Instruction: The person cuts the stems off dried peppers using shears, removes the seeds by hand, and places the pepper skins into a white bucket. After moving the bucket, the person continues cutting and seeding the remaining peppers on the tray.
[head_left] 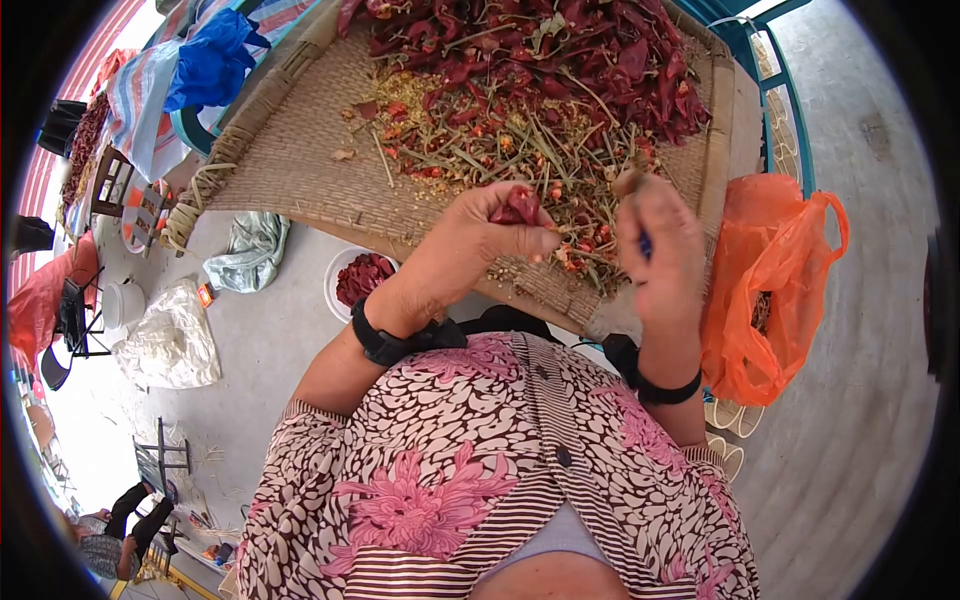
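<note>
View from above a seated person in a pink-and-brown patterned blouse, both hands raised over a large woven tray that fills the upper half of the frame.

The left hand, at centre, is closed in a narrow pinch on a single dried red chilli, held just above the near edge of the tray. The right hand, just right of centre, is blurred. Its fingers are curled and something brownish shows at their tips, but I cannot tell whether it grips anything. Each wrist wears a black band.

Across the top of the tray lies a deep heap of whole chillies, dark red. Below it, in the middle of the tray, is a scatter of stems and seeds mixed with red scraps. A white bowl on the floor, left of the left wrist, holds a shallow layer of red chilli pieces.

Judging by this, some chillies have been worked through, yet the whole heap looks much larger than what is in the bowl, so most seems left to do.

An orange plastic bag sits at the right edge.
</note>
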`<state>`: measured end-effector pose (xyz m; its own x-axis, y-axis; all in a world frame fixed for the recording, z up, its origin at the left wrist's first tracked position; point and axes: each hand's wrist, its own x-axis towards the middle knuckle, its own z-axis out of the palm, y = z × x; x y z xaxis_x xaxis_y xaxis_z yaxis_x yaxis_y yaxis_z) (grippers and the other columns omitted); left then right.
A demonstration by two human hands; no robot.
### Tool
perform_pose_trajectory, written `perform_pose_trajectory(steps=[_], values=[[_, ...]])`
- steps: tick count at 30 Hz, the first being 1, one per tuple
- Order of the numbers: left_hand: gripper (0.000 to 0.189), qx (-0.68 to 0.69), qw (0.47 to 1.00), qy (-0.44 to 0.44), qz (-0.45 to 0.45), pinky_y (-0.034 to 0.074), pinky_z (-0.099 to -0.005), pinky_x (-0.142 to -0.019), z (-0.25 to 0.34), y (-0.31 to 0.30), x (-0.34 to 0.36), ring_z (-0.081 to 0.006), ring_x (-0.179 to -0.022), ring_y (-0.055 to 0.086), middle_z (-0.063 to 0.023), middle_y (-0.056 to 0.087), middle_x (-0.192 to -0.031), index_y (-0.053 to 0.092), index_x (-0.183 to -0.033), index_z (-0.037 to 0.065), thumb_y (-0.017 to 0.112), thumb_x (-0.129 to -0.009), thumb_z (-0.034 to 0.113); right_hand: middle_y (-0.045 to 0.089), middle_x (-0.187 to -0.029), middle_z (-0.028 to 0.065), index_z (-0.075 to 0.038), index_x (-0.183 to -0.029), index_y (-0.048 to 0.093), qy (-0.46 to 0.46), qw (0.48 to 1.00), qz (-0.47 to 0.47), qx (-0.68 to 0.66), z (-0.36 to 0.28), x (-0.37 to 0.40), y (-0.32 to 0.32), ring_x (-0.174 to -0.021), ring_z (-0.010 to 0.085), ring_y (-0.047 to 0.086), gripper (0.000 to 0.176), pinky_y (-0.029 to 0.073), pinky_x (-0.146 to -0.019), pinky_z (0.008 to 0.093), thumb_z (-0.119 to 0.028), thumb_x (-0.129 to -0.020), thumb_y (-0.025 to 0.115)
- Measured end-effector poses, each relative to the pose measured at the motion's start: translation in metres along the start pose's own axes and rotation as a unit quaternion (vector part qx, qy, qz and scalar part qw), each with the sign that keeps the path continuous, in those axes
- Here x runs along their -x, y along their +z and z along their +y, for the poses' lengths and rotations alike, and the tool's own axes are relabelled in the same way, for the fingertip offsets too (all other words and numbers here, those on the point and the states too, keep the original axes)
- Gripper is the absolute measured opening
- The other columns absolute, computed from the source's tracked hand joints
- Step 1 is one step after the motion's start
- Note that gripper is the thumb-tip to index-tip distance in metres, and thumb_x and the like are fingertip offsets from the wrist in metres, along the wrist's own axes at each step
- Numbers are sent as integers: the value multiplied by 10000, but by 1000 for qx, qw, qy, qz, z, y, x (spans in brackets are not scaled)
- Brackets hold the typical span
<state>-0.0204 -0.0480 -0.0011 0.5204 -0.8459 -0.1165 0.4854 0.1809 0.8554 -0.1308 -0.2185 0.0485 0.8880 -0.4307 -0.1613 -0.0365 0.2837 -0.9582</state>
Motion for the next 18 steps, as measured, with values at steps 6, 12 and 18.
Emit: perform_pose_trajectory(steps=[6,12,18], values=[[142,-12,996,14,91,397,-205,-688,8,-2,-2,-56,-784,538,-5,649,-910,611,-941,75,695,-850,143,532,-731,-6,-18,-1070,599,-77,954,18,288,3,-5,-17,-589,65,459,345,355,-528,220,-337,-939,578],[168,128,979,65,147,431,-250,-743,-14,-20,-16,-105,-801,558,-46,651,-949,587,-1009,46,657,-882,132,584,-789,91,-72,-1230,466,-22,864,36,501,7,4,-22,-690,219,559,453,432,-666,352,-329,-891,622],[197,130,982,38,132,452,-261,-743,-18,-27,-17,-132,-788,588,-51,642,-919,584,-1020,46,687,-859,96,601,-812,106,-90,-1136,523,-7,852,44,521,4,2,-16,-714,235,584,350,438,-657,363,-279,-866,638]])
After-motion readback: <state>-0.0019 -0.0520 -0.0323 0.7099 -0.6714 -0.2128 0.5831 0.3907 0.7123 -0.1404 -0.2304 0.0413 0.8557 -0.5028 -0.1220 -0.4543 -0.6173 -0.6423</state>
